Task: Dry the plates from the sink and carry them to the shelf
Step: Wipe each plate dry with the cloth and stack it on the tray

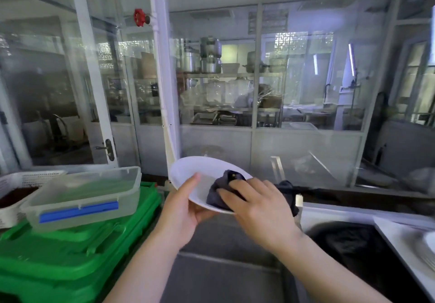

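A white plate (190,170) is held tilted in front of me at the centre of the head view. My left hand (182,210) grips its near left rim, thumb on the upper face and fingers underneath. A dark grey cloth (222,188) lies bunched on the plate's face. My right hand (256,206) presses on the cloth with its fingers spread over it, and part of the cloth hangs off behind that hand. More white plates (429,243) show at the far right edge, blurred.
A dark sink basin (348,243) lies low on the right with a white counter edge (400,236) beside it. A green bin (70,251) stands at left, carrying a clear lidded box (84,194) with a blue clip. Glass partitions close off the back.
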Demonstrator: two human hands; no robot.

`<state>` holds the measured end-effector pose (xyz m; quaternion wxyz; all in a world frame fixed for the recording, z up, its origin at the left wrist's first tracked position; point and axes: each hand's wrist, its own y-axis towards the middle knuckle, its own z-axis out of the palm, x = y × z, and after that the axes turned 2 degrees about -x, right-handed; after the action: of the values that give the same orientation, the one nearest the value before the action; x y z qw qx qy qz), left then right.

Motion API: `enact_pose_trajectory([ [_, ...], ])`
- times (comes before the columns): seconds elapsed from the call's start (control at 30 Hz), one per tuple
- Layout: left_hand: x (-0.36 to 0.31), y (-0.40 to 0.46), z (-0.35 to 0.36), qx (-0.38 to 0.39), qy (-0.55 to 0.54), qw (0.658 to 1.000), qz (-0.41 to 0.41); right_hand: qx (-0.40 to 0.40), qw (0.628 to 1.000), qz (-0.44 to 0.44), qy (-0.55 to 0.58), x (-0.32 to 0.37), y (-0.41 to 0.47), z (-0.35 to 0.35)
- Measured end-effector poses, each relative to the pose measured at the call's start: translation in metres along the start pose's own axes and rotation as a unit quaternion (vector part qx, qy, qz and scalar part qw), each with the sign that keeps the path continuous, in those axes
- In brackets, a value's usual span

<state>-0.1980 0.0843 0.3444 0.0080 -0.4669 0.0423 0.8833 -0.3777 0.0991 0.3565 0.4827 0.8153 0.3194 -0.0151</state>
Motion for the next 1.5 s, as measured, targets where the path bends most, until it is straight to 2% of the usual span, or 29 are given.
enact_pose_trajectory([
  [0.13, 0.033, -0.004, 0.012, -0.046, 0.031, 0.998, -0.006, 0.146, 0.986, 0.004, 0.079, -0.026, -0.042, -0.001],
  [0.2, 0.047, -0.007, 0.015, -0.056, 0.057, 0.997, 0.002, 0.235, 0.963, 0.036, 0.130, -0.042, -0.068, -0.002],
  [0.3, 0.067, -0.010, 0.014, -0.055, 0.112, 0.991, -0.040, 0.329, 0.925, 0.108, 0.160, -0.069, -0.104, 0.000],
  [0.37, 0.081, -0.014, 0.015, -0.039, 0.156, 0.983, -0.086, 0.327, 0.921, 0.154, 0.144, -0.086, -0.125, 0.003],
  [0.47, 0.106, -0.021, 0.021, -0.029, 0.198, 0.971, -0.135, 0.282, 0.927, 0.222, 0.110, -0.099, -0.158, 0.010],
  [0.6, 0.141, -0.029, 0.022, -0.049, 0.171, 0.972, -0.154, 0.218, 0.903, 0.344, 0.138, -0.089, -0.215, 0.025],
  [0.7, 0.160, -0.038, 0.010, -0.056, 0.155, 0.974, -0.157, 0.219, 0.883, 0.383, 0.159, -0.071, -0.272, 0.029],
  [0.93, 0.184, -0.065, -0.030, -0.073, 0.132, 0.974, -0.168, 0.361, 0.847, 0.364, 0.141, -0.005, -0.382, 0.023],
  [1.07, 0.190, -0.079, -0.048, -0.072, 0.116, 0.974, -0.179, 0.532, 0.765, 0.332, 0.148, 0.036, -0.414, 0.027],
  [1.13, 0.190, -0.084, -0.056, -0.070, 0.115, 0.971, -0.196, 0.566, 0.732, 0.345, 0.156, 0.042, -0.413, 0.027],
  [1.2, 0.188, -0.086, -0.064, -0.065, 0.119, 0.969, -0.209, 0.560, 0.721, 0.382, 0.144, 0.042, -0.404, 0.025],
  [1.23, 0.187, -0.087, -0.068, -0.063, 0.118, 0.968, -0.214, 0.541, 0.731, 0.394, 0.131, 0.042, -0.397, 0.022],
  [1.3, 0.186, -0.090, -0.073, -0.051, 0.110, 0.968, -0.220, 0.457, 0.757, 0.445, 0.142, 0.045, -0.383, 0.016],
  [1.33, 0.185, -0.091, -0.074, -0.039, 0.100, 0.969, -0.224, 0.400, 0.745, 0.497, 0.196, 0.047, -0.374, 0.011],
  [1.37, 0.185, -0.093, -0.073, -0.027, 0.088, 0.969, -0.231, 0.342, 0.699, 0.562, 0.280, 0.050, -0.363, 0.005],
  [1.43, 0.187, -0.096, -0.073, -0.007, 0.069, 0.965, -0.251, 0.240, 0.529, 0.678, 0.450, 0.058, -0.341, -0.007],
  [1.47, 0.191, -0.097, -0.073, -0.001, 0.061, 0.962, -0.265, 0.200, 0.454, 0.710, 0.501, 0.061, -0.332, -0.011],
  [1.5, 0.195, -0.097, -0.073, 0.004, 0.053, 0.958, -0.281, 0.164, 0.401, 0.727, 0.532, 0.064, -0.326, -0.015],
])
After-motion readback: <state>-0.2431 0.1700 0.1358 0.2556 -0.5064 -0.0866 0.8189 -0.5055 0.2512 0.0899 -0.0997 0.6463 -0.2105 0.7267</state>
